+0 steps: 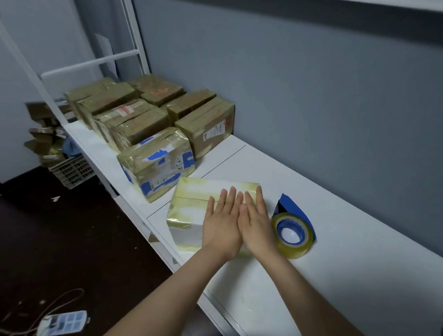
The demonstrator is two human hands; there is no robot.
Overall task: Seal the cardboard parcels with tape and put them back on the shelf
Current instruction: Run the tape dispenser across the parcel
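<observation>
While the left hand point(224, 225) and right hand point(257, 222) lie side by side with fingers straight and spread, both palms press flat on the top of a pale parcel point(191, 205) wrapped in yellowish tape, their inner edges touching. This parcel sits near the front edge of the white desk point(353, 223). At 3 o'clock from the hands, just beside the parcel, a tape roll point(293, 235) in a blue dispenser stands on the desk. At 11 o'clock, close to the pale parcel, sits a taped parcel with blue patches point(158, 162), and beyond it a cluster of brown parcels point(136, 121) runs back along the desk. At 10 o'clock, down on the dark floor, is a plastic crate point(72, 171); at 7 o'clock a power strip point(62, 323) lies there
</observation>
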